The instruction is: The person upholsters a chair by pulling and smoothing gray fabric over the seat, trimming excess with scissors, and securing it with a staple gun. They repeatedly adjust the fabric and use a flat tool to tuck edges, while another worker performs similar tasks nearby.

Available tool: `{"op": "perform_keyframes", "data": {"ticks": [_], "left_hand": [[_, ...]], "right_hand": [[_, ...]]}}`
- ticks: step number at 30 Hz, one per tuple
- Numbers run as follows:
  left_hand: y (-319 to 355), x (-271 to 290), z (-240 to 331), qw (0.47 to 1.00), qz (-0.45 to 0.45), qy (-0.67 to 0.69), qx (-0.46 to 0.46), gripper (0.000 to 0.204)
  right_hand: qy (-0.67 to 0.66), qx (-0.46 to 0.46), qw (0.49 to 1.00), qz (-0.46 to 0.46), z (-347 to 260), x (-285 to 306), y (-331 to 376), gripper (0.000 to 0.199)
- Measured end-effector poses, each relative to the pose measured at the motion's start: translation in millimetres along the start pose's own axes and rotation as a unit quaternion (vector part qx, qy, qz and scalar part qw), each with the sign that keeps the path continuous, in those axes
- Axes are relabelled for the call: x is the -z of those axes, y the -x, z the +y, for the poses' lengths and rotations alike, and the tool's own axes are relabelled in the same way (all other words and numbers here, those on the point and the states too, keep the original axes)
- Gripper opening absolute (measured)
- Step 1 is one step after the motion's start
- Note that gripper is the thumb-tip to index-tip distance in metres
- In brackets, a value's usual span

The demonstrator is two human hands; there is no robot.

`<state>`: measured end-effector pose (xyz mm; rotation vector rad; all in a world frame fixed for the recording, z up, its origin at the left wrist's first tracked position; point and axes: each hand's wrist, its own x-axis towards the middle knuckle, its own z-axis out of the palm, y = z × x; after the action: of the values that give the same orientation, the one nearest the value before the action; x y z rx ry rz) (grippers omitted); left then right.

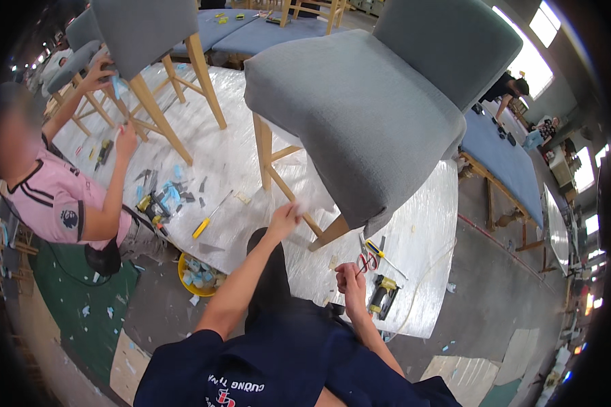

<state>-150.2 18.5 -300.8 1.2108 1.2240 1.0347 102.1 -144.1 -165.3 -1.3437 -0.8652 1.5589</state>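
Observation:
A grey upholstered chair (346, 102) with pale wooden legs stands on the plastic-covered worktable before me. Its seat cloth hangs loose at the near corner. My left hand (285, 220) is closed beside the chair's lower wooden rail (311, 224). A blurred whitish patch shows at its fingertips; what they hold is unclear. My right hand (350, 279) is closed near the table's front edge, its grip hidden. Just past its fingers are red-handled scissors (367, 262) and a yellow-and-blue screwdriver (375, 249). A staple gun (384, 296) lies to the right of that hand.
At left, a person in a pink shirt (68, 193) handles another grey chair (146, 34). A yellow screwdriver (202, 227), another staple gun (153, 205) and cloth scraps (173, 191) lie between us. A yellow scrap bucket (187, 273) stands below the table edge. Blue padded tables (499, 163) stand beyond.

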Motion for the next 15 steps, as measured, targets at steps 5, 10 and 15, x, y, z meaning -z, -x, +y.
{"op": "perform_keyframes", "data": {"ticks": [5,10,15], "left_hand": [[83,-9,-38,0.999,0.031,-0.003,-0.023,0.030],[137,-23,51,0.979,0.046,0.183,0.073,0.029],[157,-42,107,0.999,0.020,-0.028,-0.006,0.025]], "right_hand": [[0.176,0.115,0.976,0.051,9,10,3,0.020],[0.272,0.223,0.936,-0.006,-20,-25,-1,0.026],[0.351,0.341,0.872,0.003,-38,-54,5,0.054]]}}
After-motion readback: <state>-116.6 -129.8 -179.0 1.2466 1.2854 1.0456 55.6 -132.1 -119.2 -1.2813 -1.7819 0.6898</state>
